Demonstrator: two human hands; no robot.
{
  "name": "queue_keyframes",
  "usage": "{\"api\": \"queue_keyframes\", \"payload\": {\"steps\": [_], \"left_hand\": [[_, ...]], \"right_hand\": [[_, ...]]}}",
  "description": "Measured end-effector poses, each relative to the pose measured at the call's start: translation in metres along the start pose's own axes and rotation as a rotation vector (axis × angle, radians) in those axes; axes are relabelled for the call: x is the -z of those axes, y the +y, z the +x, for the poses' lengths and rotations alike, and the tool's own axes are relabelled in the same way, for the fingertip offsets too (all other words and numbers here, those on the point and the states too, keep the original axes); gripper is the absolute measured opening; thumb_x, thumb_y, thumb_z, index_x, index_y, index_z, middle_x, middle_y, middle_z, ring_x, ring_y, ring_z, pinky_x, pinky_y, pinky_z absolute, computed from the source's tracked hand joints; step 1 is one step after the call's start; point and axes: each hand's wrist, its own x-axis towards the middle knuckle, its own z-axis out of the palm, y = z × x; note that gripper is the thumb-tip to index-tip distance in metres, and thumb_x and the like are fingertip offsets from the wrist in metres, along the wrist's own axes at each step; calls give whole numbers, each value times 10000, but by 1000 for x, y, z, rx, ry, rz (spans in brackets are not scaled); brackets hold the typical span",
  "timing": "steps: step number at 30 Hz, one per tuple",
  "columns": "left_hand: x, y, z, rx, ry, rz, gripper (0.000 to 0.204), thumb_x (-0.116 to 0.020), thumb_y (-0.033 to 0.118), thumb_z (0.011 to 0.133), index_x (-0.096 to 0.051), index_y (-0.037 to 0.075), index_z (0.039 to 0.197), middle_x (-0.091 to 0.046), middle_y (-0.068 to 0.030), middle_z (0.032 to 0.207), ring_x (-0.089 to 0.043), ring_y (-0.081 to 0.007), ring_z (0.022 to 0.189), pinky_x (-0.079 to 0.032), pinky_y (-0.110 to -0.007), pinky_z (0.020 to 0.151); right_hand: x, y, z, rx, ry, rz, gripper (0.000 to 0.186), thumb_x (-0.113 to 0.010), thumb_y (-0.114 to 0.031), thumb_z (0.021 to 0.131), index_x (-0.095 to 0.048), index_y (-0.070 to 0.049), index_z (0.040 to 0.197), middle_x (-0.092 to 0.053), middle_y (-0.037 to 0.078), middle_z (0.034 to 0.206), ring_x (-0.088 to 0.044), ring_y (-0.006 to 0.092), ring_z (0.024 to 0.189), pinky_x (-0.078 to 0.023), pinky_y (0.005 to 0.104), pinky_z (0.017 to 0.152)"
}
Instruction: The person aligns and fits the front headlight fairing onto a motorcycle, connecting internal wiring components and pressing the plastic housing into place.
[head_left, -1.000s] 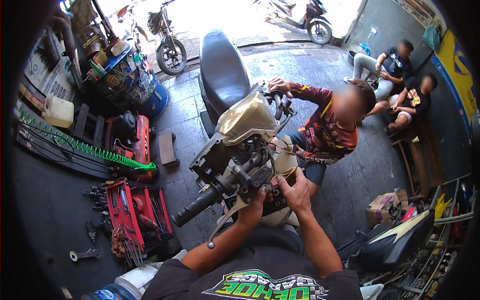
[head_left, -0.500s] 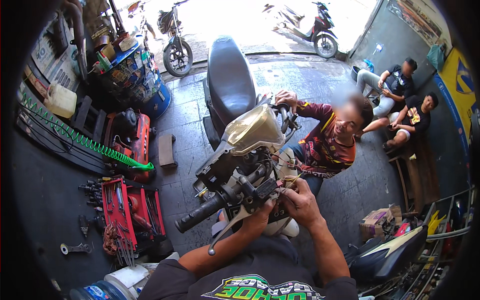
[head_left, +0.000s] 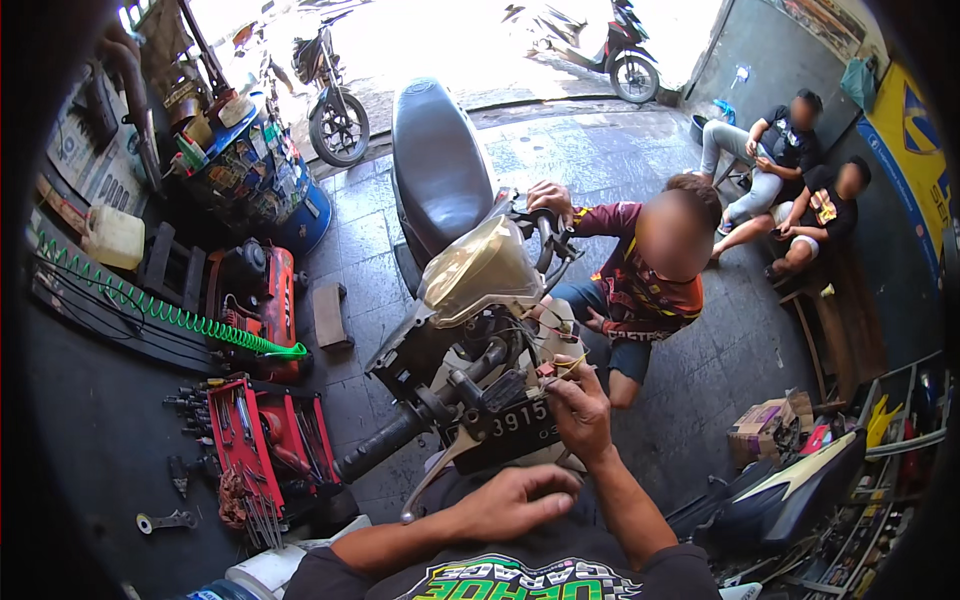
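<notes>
A stripped motorcycle front [head_left: 470, 290] with a yellowish headlight cover stands before me, its black handlebar grip [head_left: 385, 445] pointing lower left. My right hand [head_left: 582, 412] is closed on a bundle of loose wires [head_left: 560, 365] beside the number plate [head_left: 510, 425]. My left hand [head_left: 515, 500] hangs below the plate near my chest, fingers loosely spread, holding nothing. A crouching person in a patterned shirt [head_left: 640, 290] holds the far handlebar [head_left: 545, 225] with one hand.
A red tool tray [head_left: 265, 440] with wrenches lies on the floor at left, beside a green coiled hose [head_left: 170, 315] and a red machine [head_left: 265, 295]. Two people [head_left: 790, 170] sit on a bench at right. Parked motorcycles stand behind; a cardboard box [head_left: 765, 425] lies at right.
My left hand has dropped off the bike front down toward my chest. My right hand stays at the wiring. The view has shifted slightly.
</notes>
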Motion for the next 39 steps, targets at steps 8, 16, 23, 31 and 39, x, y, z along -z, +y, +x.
{"api": "queue_keyframes", "payload": {"steps": [8,16,23,31,39], "left_hand": [[10,90,-20,-286,300,854,296,-762,181,847,-662,39,1087,-687,-131,1017,-672,-318,957,-551,-402,839],[54,101,66,-130,297,1563,463,-762,283,802,-628,28,1164,-669,-151,1072,-633,-338,977,-499,-418,898],[82,120,94,167,139,1226,364,-715,271,854,-667,35,1127,-716,-217,908,-704,-379,883,-542,-460,793],[106,136,79,-38,465,1317,169,-647,104,853,-713,1,970,-701,-223,880,-693,-392,842,-539,-440,761],[135,137,37,-40,531,1119,153,-652,59,847,-686,-12,979,-692,-204,841,-687,-369,802,-535,-429,756]], "right_hand": [[-12,2,-8,-9,72,80,194,-692,29,862,-731,-14,1047,-613,178,1237,-687,237,887,-561,338,777],[-16,3,-7,-15,105,103,203,-688,20,848,-717,-9,1046,-614,189,1247,-689,273,970,-556,360,822],[-21,4,7,16,181,110,206,-678,13,860,-704,-2,1064,-645,189,1154,-671,338,1025,-547,403,859],[-18,-4,15,10,195,153,213,-669,45,860,-713,-12,1061,-659,181,1194,-684,306,1034,-558,373,879],[-17,2,4,0,170,130,146,-649,34,906,-695,8,1042,-673,173,1176,-684,267,1029,-543,342,885]]}}
